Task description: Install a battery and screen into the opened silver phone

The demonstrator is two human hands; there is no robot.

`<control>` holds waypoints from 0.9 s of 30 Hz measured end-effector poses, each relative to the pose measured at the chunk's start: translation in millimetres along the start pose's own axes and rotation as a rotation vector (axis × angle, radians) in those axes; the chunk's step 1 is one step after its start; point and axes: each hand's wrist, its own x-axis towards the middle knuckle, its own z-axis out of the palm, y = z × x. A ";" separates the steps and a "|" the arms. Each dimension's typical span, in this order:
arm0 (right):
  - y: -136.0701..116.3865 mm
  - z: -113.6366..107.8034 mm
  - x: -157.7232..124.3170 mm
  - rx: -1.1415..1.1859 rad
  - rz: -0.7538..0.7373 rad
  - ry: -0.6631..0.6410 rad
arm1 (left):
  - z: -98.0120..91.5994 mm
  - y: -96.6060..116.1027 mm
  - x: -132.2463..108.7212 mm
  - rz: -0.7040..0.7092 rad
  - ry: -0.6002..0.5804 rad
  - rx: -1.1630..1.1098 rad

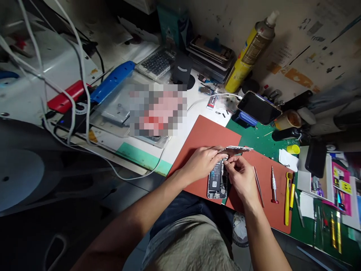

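Note:
An opened smartphone [216, 178] lies on the reddish-brown mat [186, 150], its battery and inner parts exposed. Its screen panel [236, 150] is tilted up at the far end of the body, and my left hand [201, 162] is closed on that panel's left side. My right hand [241, 175] is at the upper right of the phone's insides, thumb and fingers pinched together. Whatever sits between those fingertips is hidden. To the right of my right hand lie tweezers [258, 186] and a silver screwdriver [273, 185].
A yellow-handled brush [287, 199] lies on the mat's right side. Beyond stand a propped phone [260, 107] and a yellow spray can [251, 51]. Boxes with tools [316, 173] are at right. A white cable [135, 177] hangs over the table's front edge at left.

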 end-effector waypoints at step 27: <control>0.8 1.1 1.7 0.068 0.010 0.001 | 2.5 -5.0 -0.7 0.004 0.022 0.017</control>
